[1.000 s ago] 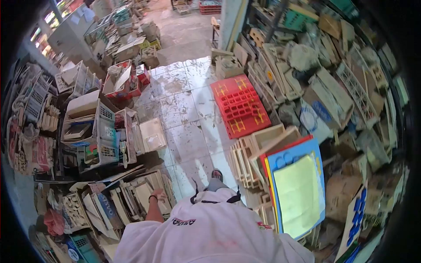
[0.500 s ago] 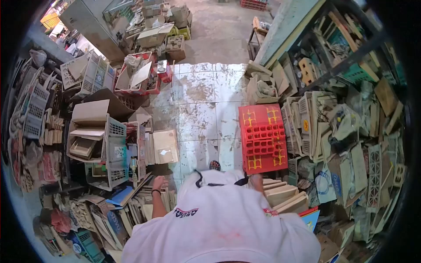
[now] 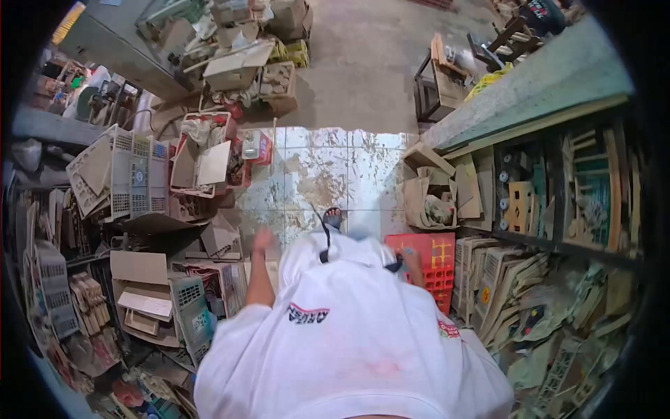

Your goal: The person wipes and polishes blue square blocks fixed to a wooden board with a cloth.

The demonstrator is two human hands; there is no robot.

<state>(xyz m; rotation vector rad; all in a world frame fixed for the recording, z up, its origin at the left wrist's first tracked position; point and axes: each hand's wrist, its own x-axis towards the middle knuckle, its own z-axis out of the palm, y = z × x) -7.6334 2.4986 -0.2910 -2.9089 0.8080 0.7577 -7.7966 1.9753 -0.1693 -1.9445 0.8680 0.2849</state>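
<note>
My left hand (image 3: 262, 241) swings over the floor on the left, smeared by motion, and I see nothing in it. Nearest to it are the cardboard pieces (image 3: 222, 237) beside the aisle. At the right side of my white shirt (image 3: 370, 321), my right hand (image 3: 412, 260) is mostly hidden, so its fingers cannot be made out. It hangs close to a red panel with yellow markings and rows of holes (image 3: 440, 253); whether they touch cannot be told. One sandalled foot (image 3: 333, 218) shows ahead on the tiled floor (image 3: 314, 167).
Plastic crates (image 3: 129, 174) and an open carton (image 3: 143, 293) line the left. Ahead on that side are a red-rimmed crate (image 3: 202, 157) and piled boxes (image 3: 241, 59). Shelves (image 3: 558, 188) and a low wall (image 3: 537, 91) run along the right. A small wooden table (image 3: 440, 87) stands farther off.
My view has moved forward along the aisle, and the red panel now sits closer to my body. My left arm has swung forward. A foot has stepped ahead.
</note>
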